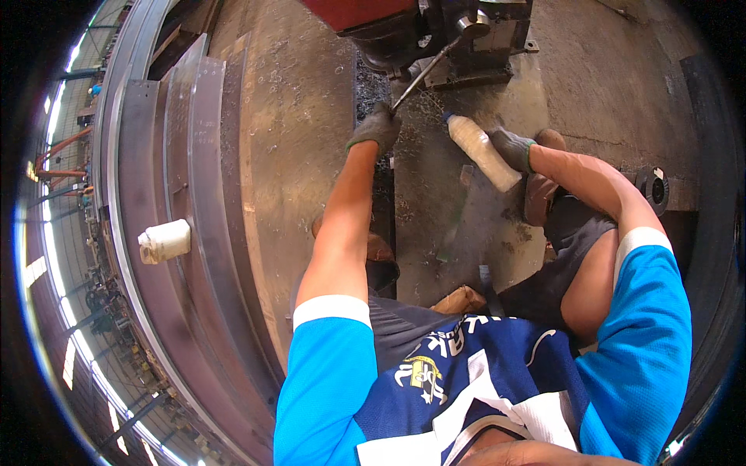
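Observation:
My left hand (376, 129), in a grey glove, is closed round the end of a metal lever (426, 73). The lever runs up to a round hub on a dark machine (474, 46) with a red upper part. In my gloved right hand (510, 148) is a plastic bottle (480, 149) with a dark blue cap and pale, cloudy contents. The bottle is tilted, its cap end pointing up and left toward the machine. Metal shavings (371, 87) lie below the machine, just beyond my left hand.
Long steel beams (203, 155) run along the left side, and a white plastic container (165, 241) lies on them. A dark ring-shaped part (654, 190) is at the right, beyond my right forearm. My shoes and bent legs are close below my hands.

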The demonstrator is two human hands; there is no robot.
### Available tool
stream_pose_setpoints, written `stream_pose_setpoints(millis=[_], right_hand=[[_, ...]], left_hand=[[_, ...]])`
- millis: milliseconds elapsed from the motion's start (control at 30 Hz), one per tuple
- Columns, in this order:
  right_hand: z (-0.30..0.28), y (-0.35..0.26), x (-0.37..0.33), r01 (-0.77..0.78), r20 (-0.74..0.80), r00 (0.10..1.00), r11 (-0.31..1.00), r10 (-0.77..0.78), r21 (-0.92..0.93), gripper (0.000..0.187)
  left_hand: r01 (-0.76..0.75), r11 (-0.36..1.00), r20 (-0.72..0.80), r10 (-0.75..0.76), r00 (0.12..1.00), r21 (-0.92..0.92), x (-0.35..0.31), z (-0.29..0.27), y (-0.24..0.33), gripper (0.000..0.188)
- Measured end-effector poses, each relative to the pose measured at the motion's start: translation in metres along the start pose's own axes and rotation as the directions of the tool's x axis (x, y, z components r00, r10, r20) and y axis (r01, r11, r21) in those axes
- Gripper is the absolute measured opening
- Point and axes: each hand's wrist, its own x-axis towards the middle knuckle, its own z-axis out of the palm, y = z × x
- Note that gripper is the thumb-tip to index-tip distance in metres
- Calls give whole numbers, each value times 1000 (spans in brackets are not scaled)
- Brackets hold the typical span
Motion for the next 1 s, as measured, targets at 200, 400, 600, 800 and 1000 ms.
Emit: stream_pose_setpoints(millis=[200, 400, 600, 800, 1000], right_hand=[[-3, 10, 3, 129, 121, 983, 990, -136, 62, 33], [5, 12, 9, 107, 49, 993, 991, -103, -76, 35], [-10, -9, -8, 164, 72, 982, 977, -174, 133, 32], [-6, -19, -8, 155, 10, 986, 925, -169, 347, 29], [-7, -3, -2, 221, 99, 973, 966, -209, -136, 26]], left_hand=[[-41, 999, -3, 41, 999, -18, -3, 0, -5, 49], [-74, 997, -1, 74, 997, -27, 2, 4, -7, 48], [32, 998, 10, -32, 999, -55, 4, 7, -5, 50], [-14, 993, -31, 11, 999, -119, 1, 12, -6, 48], [-16, 992, 10, 18, 1000, -129, 6, 11, -7, 50]])
